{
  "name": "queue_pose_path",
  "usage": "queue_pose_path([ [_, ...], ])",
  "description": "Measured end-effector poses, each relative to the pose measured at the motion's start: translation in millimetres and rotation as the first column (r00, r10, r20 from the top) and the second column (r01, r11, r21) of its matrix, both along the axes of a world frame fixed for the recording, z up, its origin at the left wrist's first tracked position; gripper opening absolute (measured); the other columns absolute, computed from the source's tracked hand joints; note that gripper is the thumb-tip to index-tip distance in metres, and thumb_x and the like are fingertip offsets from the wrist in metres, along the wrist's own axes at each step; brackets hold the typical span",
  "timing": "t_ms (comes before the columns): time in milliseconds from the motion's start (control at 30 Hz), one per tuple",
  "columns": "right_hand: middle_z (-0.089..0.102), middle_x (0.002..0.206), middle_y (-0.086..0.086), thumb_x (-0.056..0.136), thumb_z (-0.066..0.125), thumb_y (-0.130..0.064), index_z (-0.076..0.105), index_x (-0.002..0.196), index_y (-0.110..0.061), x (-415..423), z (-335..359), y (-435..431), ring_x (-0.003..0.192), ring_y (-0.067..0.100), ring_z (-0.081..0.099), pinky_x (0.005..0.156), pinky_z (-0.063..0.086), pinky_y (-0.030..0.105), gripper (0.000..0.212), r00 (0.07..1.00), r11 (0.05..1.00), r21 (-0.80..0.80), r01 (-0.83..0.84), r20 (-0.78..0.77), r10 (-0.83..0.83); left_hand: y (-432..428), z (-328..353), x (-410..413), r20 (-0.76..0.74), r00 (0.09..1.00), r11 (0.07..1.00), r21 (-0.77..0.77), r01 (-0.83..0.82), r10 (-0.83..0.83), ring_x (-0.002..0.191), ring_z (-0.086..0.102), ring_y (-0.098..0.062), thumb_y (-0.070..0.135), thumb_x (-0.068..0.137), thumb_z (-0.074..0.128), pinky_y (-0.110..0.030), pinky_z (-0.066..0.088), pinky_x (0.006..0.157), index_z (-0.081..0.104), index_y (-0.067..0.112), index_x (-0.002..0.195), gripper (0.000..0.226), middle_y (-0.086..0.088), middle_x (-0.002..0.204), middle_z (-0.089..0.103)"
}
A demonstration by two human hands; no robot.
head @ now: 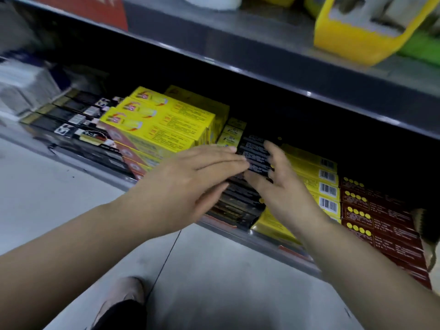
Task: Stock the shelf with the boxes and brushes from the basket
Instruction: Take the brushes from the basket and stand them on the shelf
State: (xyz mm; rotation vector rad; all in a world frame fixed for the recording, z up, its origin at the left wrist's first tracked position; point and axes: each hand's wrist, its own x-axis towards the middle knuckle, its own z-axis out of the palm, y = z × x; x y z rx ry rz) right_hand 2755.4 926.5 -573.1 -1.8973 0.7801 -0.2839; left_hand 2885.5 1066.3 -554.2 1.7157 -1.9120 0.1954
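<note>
A stack of long black boxes (240,198) lies on the lower shelf (269,241), between yellow boxes on both sides. My left hand (188,184) lies flat with straight fingers on the left side of the top black box (256,153). My right hand (283,184) touches the right side of that box with its fingers spread. Neither hand curls round the box. The basket and the brushes are out of view.
Stacked yellow boxes (164,120) stand left of the black stack, with more black boxes (78,129) further left. Yellow barcode boxes (319,179) and dark red boxes (381,217) fill the right. The upper shelf (285,65) carries a yellow container (364,32). Grey floor (214,282) lies below.
</note>
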Motion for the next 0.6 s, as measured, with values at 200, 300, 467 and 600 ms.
queue_pose_path([
  [200, 0.021, 0.154, -0.01, 0.084, 0.066, -0.032, 0.013, 0.148, -0.03, 39.6, 25.7, 33.2, 0.129, 0.0, 0.03, 0.109, 0.03, 0.026, 0.083, 0.986, 0.986, 0.046, -0.161, -0.046, 0.163, 37.4, 5.5, 56.4, -0.162, 0.952, 0.944, -0.166, -0.284, 0.258, 0.116, 0.051, -0.01, 0.009, 0.09, 0.046, -0.025, 0.034, 0.107, 0.062, 0.002, 0.116, 0.032, -0.001, 0.115, 0.061],
  [300, 0.016, 0.155, -0.006, 0.08, 0.071, -0.036, 0.002, 0.149, -0.027, 56.2, 29.3, 49.7, 0.137, 0.011, 0.028, 0.114, 0.026, 0.034, 0.099, 0.993, 0.995, 0.04, -0.088, -0.076, 0.091, 48.8, -2.0, 89.5, -0.451, 0.793, 0.832, -0.172, -0.528, 0.41, 0.113, 0.048, 0.004, 0.009, 0.091, 0.047, -0.005, 0.031, 0.098, 0.058, 0.008, 0.124, 0.035, 0.005, 0.12, 0.057],
  [467, 0.008, 0.158, -0.003, 0.084, 0.065, -0.039, -0.008, 0.149, -0.025, 73.4, 27.9, 68.6, 0.143, 0.015, 0.017, 0.117, 0.018, 0.036, 0.099, 0.999, 0.999, 0.036, 0.012, -0.036, -0.011, 38.5, -15.2, 140.5, -0.938, 0.102, 0.832, 0.24, -0.499, 0.332, 0.115, 0.054, -0.003, 0.024, 0.096, 0.044, -0.02, 0.039, 0.099, 0.054, 0.023, 0.129, 0.034, 0.013, 0.12, 0.059],
  [600, 0.009, 0.158, -0.004, 0.092, 0.055, -0.034, -0.009, 0.149, -0.025, 81.0, 24.0, 69.8, 0.144, 0.014, 0.016, 0.117, 0.016, 0.034, 0.086, 0.999, 0.999, 0.054, 0.006, -0.035, -0.004, 28.8, -23.8, 145.9, -0.972, -0.134, 0.909, 0.229, -0.349, 0.193, 0.092, 0.068, -0.008, 0.026, 0.098, 0.041, -0.031, 0.049, 0.087, 0.053, 0.013, 0.131, 0.038, 0.008, 0.105, 0.069],
])
